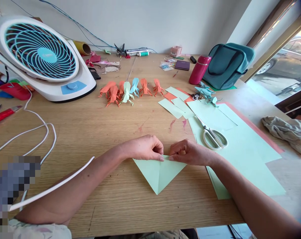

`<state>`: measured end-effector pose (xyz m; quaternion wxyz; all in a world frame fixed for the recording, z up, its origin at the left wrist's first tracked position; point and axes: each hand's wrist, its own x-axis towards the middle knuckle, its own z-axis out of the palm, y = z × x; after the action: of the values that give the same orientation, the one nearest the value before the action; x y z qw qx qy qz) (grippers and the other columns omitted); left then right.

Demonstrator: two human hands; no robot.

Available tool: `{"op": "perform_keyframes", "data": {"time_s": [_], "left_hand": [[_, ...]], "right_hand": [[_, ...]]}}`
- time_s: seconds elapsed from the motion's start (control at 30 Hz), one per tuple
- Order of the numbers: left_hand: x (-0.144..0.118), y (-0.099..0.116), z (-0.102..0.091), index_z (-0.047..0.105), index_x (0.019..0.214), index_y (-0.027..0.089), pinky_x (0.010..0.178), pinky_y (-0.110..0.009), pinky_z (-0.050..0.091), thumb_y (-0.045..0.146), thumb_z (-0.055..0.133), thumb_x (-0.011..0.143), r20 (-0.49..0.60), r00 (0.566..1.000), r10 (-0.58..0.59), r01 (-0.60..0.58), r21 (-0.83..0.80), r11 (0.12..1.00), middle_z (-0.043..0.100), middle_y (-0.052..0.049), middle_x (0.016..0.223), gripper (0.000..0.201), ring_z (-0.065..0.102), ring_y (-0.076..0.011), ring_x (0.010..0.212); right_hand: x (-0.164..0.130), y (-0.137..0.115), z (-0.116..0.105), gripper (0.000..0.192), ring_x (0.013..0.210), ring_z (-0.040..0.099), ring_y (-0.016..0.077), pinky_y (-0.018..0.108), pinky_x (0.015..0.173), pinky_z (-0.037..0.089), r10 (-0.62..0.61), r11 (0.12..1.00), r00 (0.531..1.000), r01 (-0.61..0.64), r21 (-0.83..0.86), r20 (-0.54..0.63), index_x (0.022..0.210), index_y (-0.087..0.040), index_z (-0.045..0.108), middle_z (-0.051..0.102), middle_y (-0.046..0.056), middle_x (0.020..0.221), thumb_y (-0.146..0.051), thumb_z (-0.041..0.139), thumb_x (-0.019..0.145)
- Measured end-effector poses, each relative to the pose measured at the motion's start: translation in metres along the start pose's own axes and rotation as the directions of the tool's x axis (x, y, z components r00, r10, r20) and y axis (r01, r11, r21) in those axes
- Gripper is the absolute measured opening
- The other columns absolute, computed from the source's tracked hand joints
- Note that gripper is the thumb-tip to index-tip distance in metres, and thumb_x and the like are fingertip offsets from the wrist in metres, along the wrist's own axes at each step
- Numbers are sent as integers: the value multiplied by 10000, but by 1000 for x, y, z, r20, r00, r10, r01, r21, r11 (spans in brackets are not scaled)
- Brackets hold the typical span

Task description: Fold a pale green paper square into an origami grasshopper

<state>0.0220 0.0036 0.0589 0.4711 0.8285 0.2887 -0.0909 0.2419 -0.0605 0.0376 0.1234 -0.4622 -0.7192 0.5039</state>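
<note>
Fingers of the left hand (pixel 144 147) and the right hand (pixel 190 152) were pinched on the top edge of a pale green paper triangle (pixel 159 172), their tips nearly meeting at its centre crease. The triangle lay flat on the desk (pixel 103 132), point toward the person, just beside a stack of large green sheets (pixel 240 146).

Risks, as judged: both pinches sat at one spot, so the outer corners were unheld; a pull by either hand could skew the fold off the centre line. The right forearm lay over the green sheets and could drag them. Scissors (pixel 212 134) rested on those sheets near the right hand. A white cable (pixel 44 132) ran close to the left forearm. Folded paper insects (pixel 127 89) stood well apart.
</note>
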Motion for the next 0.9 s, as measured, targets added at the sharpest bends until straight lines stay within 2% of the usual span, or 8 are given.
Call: {"op": "perform_keyframes", "data": {"time_s": [0.17,0.27,0.33,0.37,0.43,0.53,0.63,0.9], "left_hand": [[0,-1,0,618,699,173,517,-239,299,366,638,822,12,999,45,-46,25,999,551,32,649,229,459,-103,588],[2,-7,-4,608,680,168,525,-235,301,378,652,815,-79,995,58,-59,-18,998,527,37,625,254,441,-98,574],[4,-12,-9,611,683,167,524,-233,291,418,654,815,-213,977,26,-45,-85,995,517,37,624,287,429,-97,568],[5,-13,-10,609,688,167,521,-233,280,441,657,812,-284,959,2,-41,-132,990,507,38,621,304,423,-98,565],[7,-15,-12,604,691,165,519,-230,273,481,672,794,-389,921,-34,-55,-215,975,502,38,624,340,422,-99,567],[10,-13,-9,602,687,158,531,-227,294,507,695,769,-447,894,-32,-107,-282,954,530,31,641,370,434,-100,582],[11,-11,-5,639,715,152,544,-228,308,498,711,759,-442,897,-11,-133,-295,946,568,22,657,357,451,-105,597],[12,-13,-3,649,707,148,530,-226,278,463,701,767,-415,910,-11,-129,-308,942,527,37,624,324,415,-94,577]], "right_hand": [[0,4,0,364,586,428,99,241,517,323,-2,998,999,5,69,-45,721,-163,670,552,-13,665,-501,651,854],[2,12,-5,483,700,559,145,257,601,431,20,958,959,63,281,-282,858,-171,713,658,41,807,-635,583,875],[3,18,-8,584,830,631,189,298,703,504,83,866,885,163,472,-458,1022,-195,710,694,81,971,-714,475,897],[4,20,-9,623,856,646,202,318,726,521,101,814,875,201,544,-474,1080,-214,697,699,87,1015,-746,432,896],[4,20,-7,650,872,665,218,331,720,534,83,772,892,225,594,-445,1077,-231,706,713,93,1048,-779,418,879],[6,12,5,477,925,680,233,329,763,538,68,844,912,163,510,-404,1045,-234,731,741,79,1026,-656,592,874],[10,3,20,459,815,686,233,320,682,540,133,860,919,80,504,-372,951,-191,747,757,81,903,-601,766,747],[13,1,29,411,647,641,179,262,529,475,163,857,894,81,508,-418,848,-151,724,737,59,768,-531,806,715]]}}
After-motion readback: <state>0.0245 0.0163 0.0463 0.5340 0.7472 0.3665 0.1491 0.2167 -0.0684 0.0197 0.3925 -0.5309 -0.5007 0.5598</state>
